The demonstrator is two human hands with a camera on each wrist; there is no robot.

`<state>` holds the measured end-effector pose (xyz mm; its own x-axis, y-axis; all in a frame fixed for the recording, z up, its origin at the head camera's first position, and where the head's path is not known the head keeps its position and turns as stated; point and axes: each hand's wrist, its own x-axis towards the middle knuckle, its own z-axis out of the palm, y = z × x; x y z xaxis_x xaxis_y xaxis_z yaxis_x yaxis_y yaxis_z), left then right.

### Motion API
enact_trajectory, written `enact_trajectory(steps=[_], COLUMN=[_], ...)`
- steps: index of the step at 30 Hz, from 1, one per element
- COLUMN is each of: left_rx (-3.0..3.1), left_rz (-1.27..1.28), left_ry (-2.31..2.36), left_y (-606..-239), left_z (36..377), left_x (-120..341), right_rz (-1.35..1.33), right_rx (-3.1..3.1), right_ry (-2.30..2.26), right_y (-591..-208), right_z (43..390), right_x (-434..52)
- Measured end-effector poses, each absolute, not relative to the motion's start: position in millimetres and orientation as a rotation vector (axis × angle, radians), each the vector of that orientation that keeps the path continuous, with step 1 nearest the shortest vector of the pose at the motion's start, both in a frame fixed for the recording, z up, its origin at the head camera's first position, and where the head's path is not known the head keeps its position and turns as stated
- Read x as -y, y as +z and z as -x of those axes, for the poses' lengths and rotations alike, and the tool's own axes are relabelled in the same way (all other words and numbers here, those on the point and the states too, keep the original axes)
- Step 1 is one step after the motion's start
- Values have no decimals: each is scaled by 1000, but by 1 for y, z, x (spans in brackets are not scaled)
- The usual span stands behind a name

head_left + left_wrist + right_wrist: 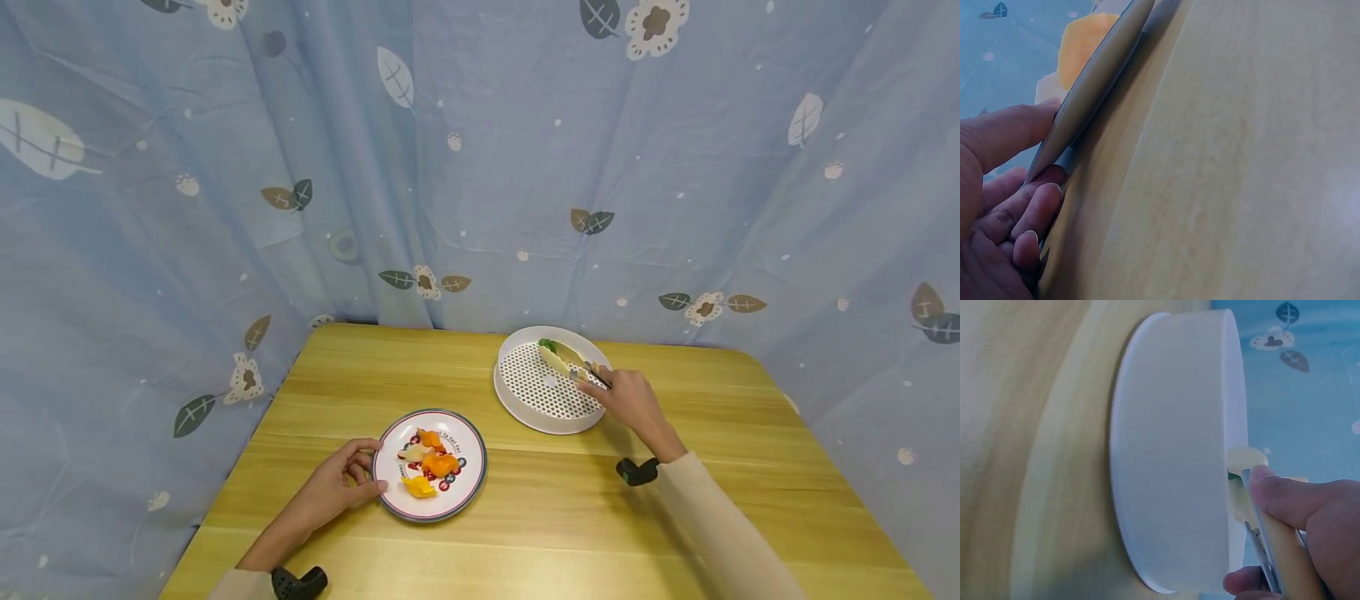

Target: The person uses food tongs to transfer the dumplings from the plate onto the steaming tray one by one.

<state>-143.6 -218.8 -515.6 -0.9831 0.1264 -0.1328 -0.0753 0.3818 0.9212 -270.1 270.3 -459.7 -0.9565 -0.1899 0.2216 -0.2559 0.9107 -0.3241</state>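
With the left hand, grips a white plate by its left rim, in the near part of the desk, a little left of the middle. Sets the thumb on top of the rim, and bends the other fingers at and below the edge, as visible in the left wrist view. Bears, on this plate, four small soft-looking pieces: at the far side an orange piece, at the left a pale piece, at the right a second orange piece, at the near side a yellow piece. With the right hand, holds a pair of tongs, fingers closed on the handle. Reaches with the tongs' pale tips inside a round white tray with a perforated bottom, at the far side of the desk, to the right of the plate and well apart from it. Shows a green piece at these tips, above the far left part of the tray; cannot tell how firmly pinched. Hangs, behind the desk, a blue curtain with leaves and flowers.
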Motion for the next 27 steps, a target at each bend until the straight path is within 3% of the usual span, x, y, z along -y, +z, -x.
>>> enact_trajectory(steps=[27], left_rx=[-2449], left_rz=[-62], left_ry=[1663], left_y=[-516], left_z=[142], left_x=[220], right_rz=[-382], right_rx=[2909], right_ry=[433], right_y=[-457], right_z=[278], right_x=[-258])
